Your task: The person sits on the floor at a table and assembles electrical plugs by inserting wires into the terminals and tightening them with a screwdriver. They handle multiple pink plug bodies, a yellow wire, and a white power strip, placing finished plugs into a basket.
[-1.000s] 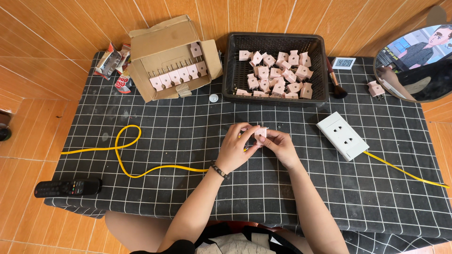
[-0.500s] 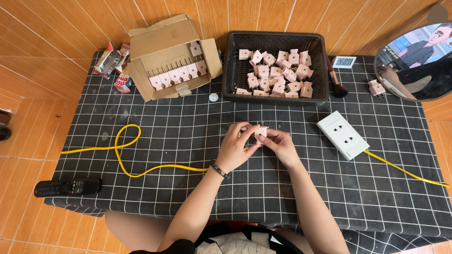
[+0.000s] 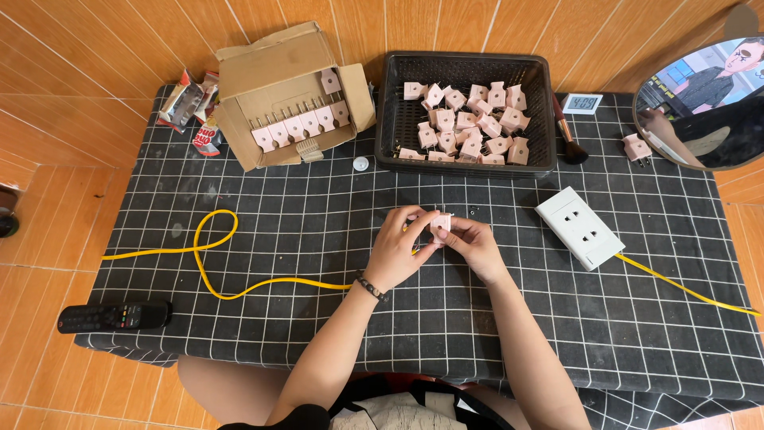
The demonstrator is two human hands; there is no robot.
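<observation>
Pink plug (image 3: 440, 226) between both raised hands

1. The place reads as a home set up for piecework: a low table (image 3: 239, 239) under a black checked cloth stands on a glossy orange tiled floor (image 3: 48, 199).
2. Household items sit nearby: a round mirror (image 3: 708, 103), a makeup brush (image 3: 567, 137) and a TV remote (image 3: 115, 315) (hardly workshop gear).
3. A cardboard box (image 3: 278, 87) and a black basket (image 3: 465, 155) hold many identical pink plugs (image 3: 469, 119).
</observation>
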